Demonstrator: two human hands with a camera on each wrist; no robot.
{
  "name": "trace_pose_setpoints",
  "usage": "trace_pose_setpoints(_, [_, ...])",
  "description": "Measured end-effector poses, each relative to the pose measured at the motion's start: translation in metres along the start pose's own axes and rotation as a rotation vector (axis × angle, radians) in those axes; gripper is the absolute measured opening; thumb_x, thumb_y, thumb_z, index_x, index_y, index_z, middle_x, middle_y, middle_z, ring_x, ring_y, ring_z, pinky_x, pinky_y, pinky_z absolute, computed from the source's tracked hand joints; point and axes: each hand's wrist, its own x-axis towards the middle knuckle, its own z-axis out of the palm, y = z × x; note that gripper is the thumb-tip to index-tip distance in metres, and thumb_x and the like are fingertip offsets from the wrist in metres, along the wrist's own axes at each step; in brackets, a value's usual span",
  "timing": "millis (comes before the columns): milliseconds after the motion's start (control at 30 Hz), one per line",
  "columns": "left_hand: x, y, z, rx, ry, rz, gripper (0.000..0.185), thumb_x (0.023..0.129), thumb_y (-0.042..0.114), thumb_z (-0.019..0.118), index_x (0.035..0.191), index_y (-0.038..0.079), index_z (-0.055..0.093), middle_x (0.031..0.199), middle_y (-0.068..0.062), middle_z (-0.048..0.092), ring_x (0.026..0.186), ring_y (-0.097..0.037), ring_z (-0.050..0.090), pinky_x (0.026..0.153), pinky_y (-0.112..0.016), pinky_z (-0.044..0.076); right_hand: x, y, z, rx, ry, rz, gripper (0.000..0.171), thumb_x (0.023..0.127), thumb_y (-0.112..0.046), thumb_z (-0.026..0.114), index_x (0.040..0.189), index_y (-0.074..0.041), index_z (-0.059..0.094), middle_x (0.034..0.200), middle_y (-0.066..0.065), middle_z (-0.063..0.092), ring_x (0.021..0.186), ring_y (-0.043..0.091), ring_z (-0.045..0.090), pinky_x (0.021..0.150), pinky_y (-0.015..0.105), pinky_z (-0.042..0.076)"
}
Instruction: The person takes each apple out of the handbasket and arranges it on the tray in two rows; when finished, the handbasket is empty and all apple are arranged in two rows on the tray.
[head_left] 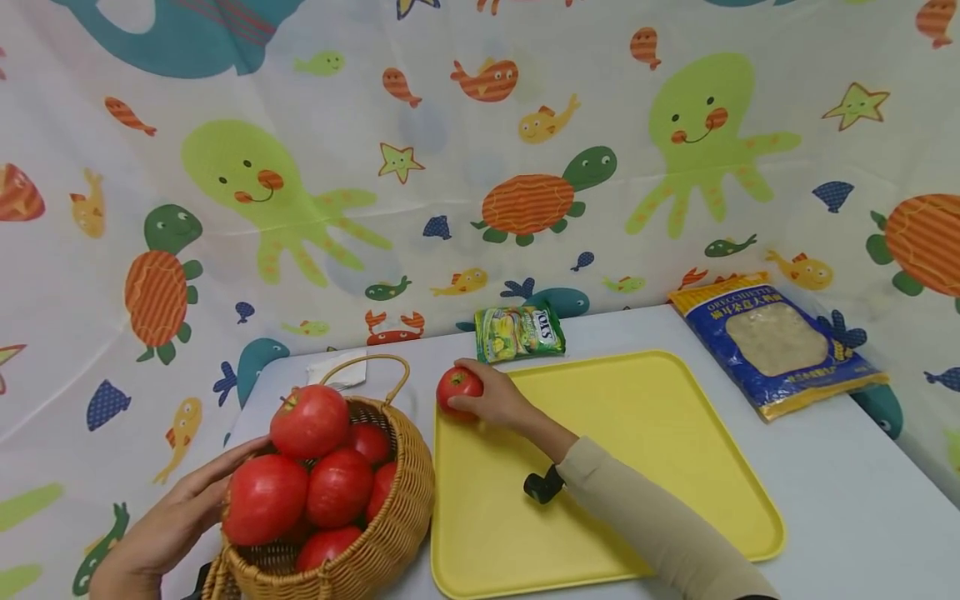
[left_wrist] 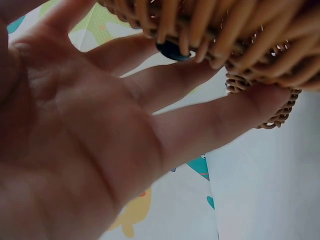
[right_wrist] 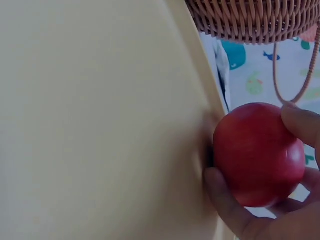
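Note:
My right hand grips a red tomato at the far left corner of the yellow tray; the right wrist view shows the tomato against the tray with fingers curled round it. A wicker basket piled with several red tomatoes stands left of the tray. My left hand lies flat against the basket's left side, fingers straight on the weave.
A green and yellow snack packet lies behind the tray, and a blue and yellow pasta bag sits at the back right. White paper lies behind the basket. A sea-creature patterned cloth hangs behind the grey table.

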Motion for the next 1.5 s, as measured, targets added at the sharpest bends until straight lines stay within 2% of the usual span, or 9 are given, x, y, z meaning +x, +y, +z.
trace_pose_setpoints(333, [0.001, 0.002, -0.001, -0.011, 0.006, -0.006, 0.050, 0.111, 0.007, 0.026, 0.160, 0.001, 0.025, 0.148, 0.021, 0.050, 0.130, 0.003, 0.049, 0.092, -0.036, 0.054, 0.000, 0.002, -0.004, 0.040, -0.086, 0.027, 0.077, 0.088, -0.022, 0.083, 0.154, -0.019, 0.042, 0.146, 0.011, 0.050, 0.125, 0.032, 0.050, 0.091, 0.043, 0.056])
trace_pose_setpoints(467, [0.001, 0.003, 0.000, -0.008, 0.025, -0.030, 0.050, 0.111, 0.009, 0.027, 0.160, 0.002, 0.026, 0.146, 0.022, 0.051, 0.129, 0.003, 0.050, 0.092, -0.037, 0.054, -0.002, 0.000, -0.007, -0.034, -0.103, -0.012, 0.082, 0.089, -0.025, 0.082, 0.157, -0.017, 0.037, 0.150, 0.011, 0.047, 0.131, 0.031, 0.048, 0.102, 0.047, 0.050])
trace_pose_setpoints(567, [0.001, 0.002, 0.000, -0.010, 0.024, -0.028, 0.050, 0.111, 0.009, 0.027, 0.160, 0.001, 0.026, 0.146, 0.022, 0.051, 0.129, 0.003, 0.050, 0.092, -0.037, 0.054, -0.005, -0.007, -0.013, -0.181, -0.107, -0.057, 0.087, 0.088, -0.029, 0.082, 0.160, -0.018, 0.033, 0.157, 0.012, 0.040, 0.138, 0.033, 0.042, 0.106, 0.051, 0.046])
trace_pose_setpoints(700, [0.001, 0.001, 0.000, -0.014, 0.024, -0.024, 0.050, 0.111, 0.009, 0.027, 0.160, 0.001, 0.026, 0.147, 0.022, 0.051, 0.129, 0.003, 0.050, 0.092, -0.036, 0.054, -0.011, -0.035, -0.025, -0.363, -0.094, -0.123, 0.086, 0.089, -0.031, 0.079, 0.161, -0.020, 0.032, 0.162, 0.015, 0.032, 0.147, 0.037, 0.033, 0.109, 0.057, 0.041])
trace_pose_setpoints(800, [0.000, 0.002, 0.001, -0.010, 0.035, -0.033, 0.049, 0.111, 0.009, 0.028, 0.160, 0.001, 0.027, 0.146, 0.022, 0.051, 0.129, 0.003, 0.050, 0.091, -0.036, 0.054, -0.012, -0.064, -0.032, -0.362, -0.099, -0.205, 0.080, 0.094, -0.027, 0.074, 0.161, -0.018, 0.032, 0.164, 0.015, 0.031, 0.149, 0.036, 0.030, 0.114, 0.057, 0.035])
trace_pose_setpoints(900, [0.000, 0.002, 0.001, -0.004, 0.037, -0.030, 0.049, 0.111, 0.009, 0.028, 0.159, 0.001, 0.026, 0.146, 0.022, 0.051, 0.129, 0.004, 0.050, 0.092, -0.035, 0.053, -0.010, -0.089, -0.032, -0.277, -0.114, -0.290, 0.075, 0.097, -0.025, 0.069, 0.161, -0.017, 0.031, 0.164, 0.012, 0.031, 0.150, 0.031, 0.030, 0.117, 0.055, 0.031])
trace_pose_setpoints(1167, [0.000, 0.001, 0.001, -0.027, 0.024, 0.001, 0.050, 0.110, 0.007, 0.026, 0.160, 0.006, 0.030, 0.148, 0.019, 0.051, 0.130, 0.001, 0.050, 0.091, -0.035, 0.054, -0.005, -0.142, 0.000, 0.064, -0.211, -0.369, 0.068, 0.100, -0.032, 0.067, 0.160, -0.021, 0.035, 0.156, 0.001, 0.044, 0.140, 0.019, 0.046, 0.106, 0.033, 0.045])
trace_pose_setpoints(1267, [0.000, 0.002, 0.003, -0.037, 0.021, 0.006, 0.050, 0.111, 0.007, 0.026, 0.161, 0.008, 0.030, 0.149, 0.019, 0.050, 0.130, 0.001, 0.050, 0.092, -0.034, 0.054, -0.001, -0.156, 0.017, 0.042, -0.277, -0.397, 0.073, 0.098, -0.037, 0.069, 0.160, -0.021, 0.034, 0.158, -0.003, 0.041, 0.137, 0.015, 0.047, 0.101, 0.027, 0.048])
trace_pose_setpoints(1500, [-0.003, 0.005, 0.005, -0.021, 0.035, 0.009, 0.050, 0.111, 0.008, 0.026, 0.160, 0.004, 0.028, 0.149, 0.020, 0.049, 0.131, 0.002, 0.048, 0.093, -0.033, 0.052, 0.008, -0.177, 0.053, -0.154, -0.357, -0.440, 0.082, 0.094, -0.041, 0.073, 0.161, -0.019, 0.032, 0.159, -0.003, 0.040, 0.138, 0.009, 0.042, 0.103, 0.025, 0.045])
